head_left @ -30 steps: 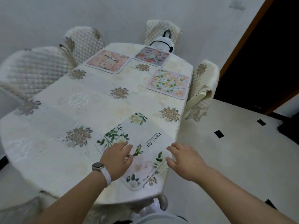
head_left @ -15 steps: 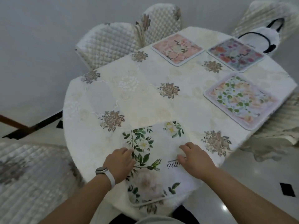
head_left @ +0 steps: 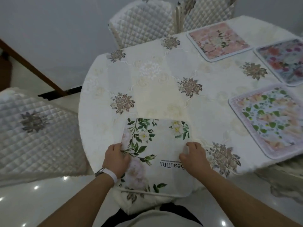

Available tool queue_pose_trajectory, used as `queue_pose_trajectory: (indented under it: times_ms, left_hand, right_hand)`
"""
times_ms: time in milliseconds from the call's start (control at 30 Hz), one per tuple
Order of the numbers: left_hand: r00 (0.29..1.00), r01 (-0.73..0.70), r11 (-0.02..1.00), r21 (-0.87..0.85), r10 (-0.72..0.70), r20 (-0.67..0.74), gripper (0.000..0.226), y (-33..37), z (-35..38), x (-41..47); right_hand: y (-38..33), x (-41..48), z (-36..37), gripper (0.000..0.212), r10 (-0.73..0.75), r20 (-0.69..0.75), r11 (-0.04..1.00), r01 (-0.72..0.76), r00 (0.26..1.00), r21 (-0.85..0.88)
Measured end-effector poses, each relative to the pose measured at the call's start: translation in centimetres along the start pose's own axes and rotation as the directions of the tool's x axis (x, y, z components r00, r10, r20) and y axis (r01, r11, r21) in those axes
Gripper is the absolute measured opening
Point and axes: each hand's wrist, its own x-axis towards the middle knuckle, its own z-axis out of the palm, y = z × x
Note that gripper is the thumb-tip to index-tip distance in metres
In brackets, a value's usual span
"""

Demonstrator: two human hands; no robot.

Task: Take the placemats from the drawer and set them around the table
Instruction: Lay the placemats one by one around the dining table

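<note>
Single view, from a head-worn wide-angle camera. It looks forward and steeply down from the near edge of the worktop (head_left: 147,89), close above both hands: left hand (head_left: 116,158), right hand (head_left: 194,158). The person's torso shows at the bottom edge. The far end of the worktop runs out of frame at upper right; chairs (head_left: 141,22) and floor (head_left: 41,199) fill the left. Straight edges bow outward toward the margins.

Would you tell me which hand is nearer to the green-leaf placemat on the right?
Right. The right hand rests on the white placemat's right side, toward the green-leaf placemat; the left hand is on its far-left edge.
</note>
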Motion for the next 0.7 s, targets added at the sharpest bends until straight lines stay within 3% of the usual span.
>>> queue_pose_trajectory:
  times_ms: [167, 300, 367, 533, 700]
  left_hand:
    - [0.997, 0.074, 0.997, -0.034, -0.074, 0.0, 0.055, 0.5, 0.4, -0.3]
    - [0.982, 0.187, 0.958, -0.216, -0.185, 0.029, 0.057, 0.2, 0.1, 0.0]
    - [0.975, 0.221, 0.937, -0.271, -0.216, 0.048, 0.051, 0.0, -0.1, 0.0]
    - [0.97, 0.244, 0.902, -0.356, -0.234, 0.07, 0.007, -0.5, 0.1, -0.2]
    - [0.979, 0.205, 0.899, -0.386, -0.193, 0.069, 0.009, -1.5, -0.5, 0.0]
  right_hand:
    - [-0.3, 0.9, -0.5, 0.072, 0.06, 0.015, 0.985, -0.062, 0.998, 0.158]
    - [-0.1, 0.9, -0.8, 0.057, 0.132, 0.052, 0.916, -0.142, 0.99, 0.376]
    - [0.0, 0.7, -0.4, 0.052, 0.142, 0.065, 0.915, -0.156, 0.988, 0.373]
    - [-0.1, 0.6, 0.1, 0.047, 0.127, 0.036, 0.934, -0.132, 0.991, 0.332]
    - [-1.8, 1.3, 0.0, 0.043, 0.087, -0.026, 0.949, -0.075, 0.996, 0.307]
